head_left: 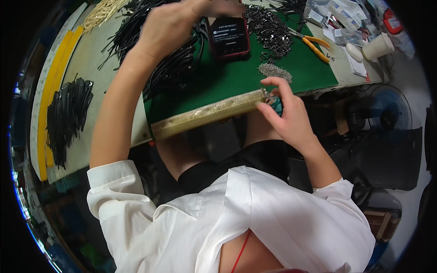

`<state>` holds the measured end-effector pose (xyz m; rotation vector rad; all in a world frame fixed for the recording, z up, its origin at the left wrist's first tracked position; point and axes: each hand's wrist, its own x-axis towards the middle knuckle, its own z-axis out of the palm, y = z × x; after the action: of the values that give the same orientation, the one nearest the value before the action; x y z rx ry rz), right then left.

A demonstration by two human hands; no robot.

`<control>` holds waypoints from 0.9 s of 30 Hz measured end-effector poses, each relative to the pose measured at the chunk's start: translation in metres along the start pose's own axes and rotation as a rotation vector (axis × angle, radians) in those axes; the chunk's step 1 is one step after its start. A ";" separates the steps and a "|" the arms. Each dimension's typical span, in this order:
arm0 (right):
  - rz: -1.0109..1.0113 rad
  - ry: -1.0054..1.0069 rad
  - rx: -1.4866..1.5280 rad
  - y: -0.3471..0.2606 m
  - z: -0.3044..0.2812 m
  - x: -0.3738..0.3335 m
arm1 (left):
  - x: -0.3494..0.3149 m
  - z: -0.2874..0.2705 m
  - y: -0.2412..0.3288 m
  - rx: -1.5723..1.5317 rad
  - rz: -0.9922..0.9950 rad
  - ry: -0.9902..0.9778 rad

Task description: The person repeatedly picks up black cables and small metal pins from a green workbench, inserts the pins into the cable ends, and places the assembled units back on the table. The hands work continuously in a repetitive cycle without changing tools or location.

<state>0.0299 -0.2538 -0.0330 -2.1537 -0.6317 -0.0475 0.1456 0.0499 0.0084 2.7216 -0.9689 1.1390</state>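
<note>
My left hand (170,22) reaches to the far side of the table, over the top of a smartphone (230,38) in a red case. Its fingertips are smeared by motion, and part of the dark screen shows below them. My right hand (289,111) is at the right end of a long yellowish strip (207,111) with a mesh-like surface, lying along the table's near edge. Thumb and index finger are apart, on either side of a small metal fitting (267,96) with a teal part behind it. The other fingers are partly hidden.
On the green mat (305,70) lie small black parts (271,34), tiny metal pieces (275,71) and orange-handled pliers (316,48). Black cable bundles (175,68) fill the middle left; another bundle (68,118) lies near a yellow strip (58,82). A white cup (378,47) and a fan (389,109) are right.
</note>
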 end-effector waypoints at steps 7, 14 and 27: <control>0.070 0.005 0.020 0.012 -0.008 0.006 | -0.043 -0.039 0.025 -0.046 -0.269 -0.149; -0.029 0.036 -0.018 0.009 -0.009 0.013 | -0.052 -0.015 0.062 -0.045 -0.356 -0.370; 0.174 0.029 0.025 0.010 -0.029 0.012 | -0.036 0.010 0.017 -0.120 0.293 -0.489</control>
<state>0.0502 -0.2753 -0.0191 -2.1713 -0.4249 0.0232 0.1233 0.0528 -0.0253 2.8787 -1.4741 0.4057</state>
